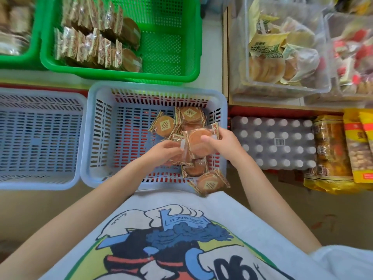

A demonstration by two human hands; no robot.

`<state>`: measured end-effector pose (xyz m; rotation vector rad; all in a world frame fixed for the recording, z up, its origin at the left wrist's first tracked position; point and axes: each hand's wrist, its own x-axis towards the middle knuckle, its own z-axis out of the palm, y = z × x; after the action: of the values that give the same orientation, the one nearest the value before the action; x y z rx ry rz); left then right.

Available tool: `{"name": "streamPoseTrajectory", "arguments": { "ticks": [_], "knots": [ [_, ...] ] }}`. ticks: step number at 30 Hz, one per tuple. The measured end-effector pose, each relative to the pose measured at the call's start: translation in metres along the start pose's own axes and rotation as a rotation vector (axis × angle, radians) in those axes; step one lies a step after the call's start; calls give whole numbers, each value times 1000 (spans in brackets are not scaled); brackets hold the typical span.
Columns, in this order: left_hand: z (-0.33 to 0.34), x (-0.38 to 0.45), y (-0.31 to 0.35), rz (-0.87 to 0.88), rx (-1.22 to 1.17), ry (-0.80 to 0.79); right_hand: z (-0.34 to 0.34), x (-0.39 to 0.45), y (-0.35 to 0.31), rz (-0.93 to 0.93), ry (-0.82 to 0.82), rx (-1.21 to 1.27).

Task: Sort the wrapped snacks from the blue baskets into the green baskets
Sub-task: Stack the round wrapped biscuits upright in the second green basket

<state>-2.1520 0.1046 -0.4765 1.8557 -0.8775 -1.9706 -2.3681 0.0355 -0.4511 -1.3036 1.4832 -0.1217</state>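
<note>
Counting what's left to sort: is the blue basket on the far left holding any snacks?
No, the left blue basket shows only its bare slotted floor; the remaining snacks lie in the other one.

A pale shelf (212, 57) is seen along the top, edged in red at its front. To the right, clear bins (282, 85) of packaged goods are set on a wooden ledge (262, 107). Below it, a shrink-wrapped pack of bottles (272, 142) is stacked beside yellow bags (331, 150). A tan floor (302, 209) is lit evenly.
</note>
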Motion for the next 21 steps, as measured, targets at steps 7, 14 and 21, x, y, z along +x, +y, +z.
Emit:
{"name": "streamPoseTrajectory", "arguments": {
  "ticks": [7,14,21],
  "knots": [
    [11,-2,10,83,-360,-110,5,-7,-21,55,-242,-76],
    [5,6,-12,-36,-332,45,-7,-10,13,71,-330,-894],
    [0,10,-25,-81,-381,95,39,-3,16,35,-284,-1076]
  ]
}}
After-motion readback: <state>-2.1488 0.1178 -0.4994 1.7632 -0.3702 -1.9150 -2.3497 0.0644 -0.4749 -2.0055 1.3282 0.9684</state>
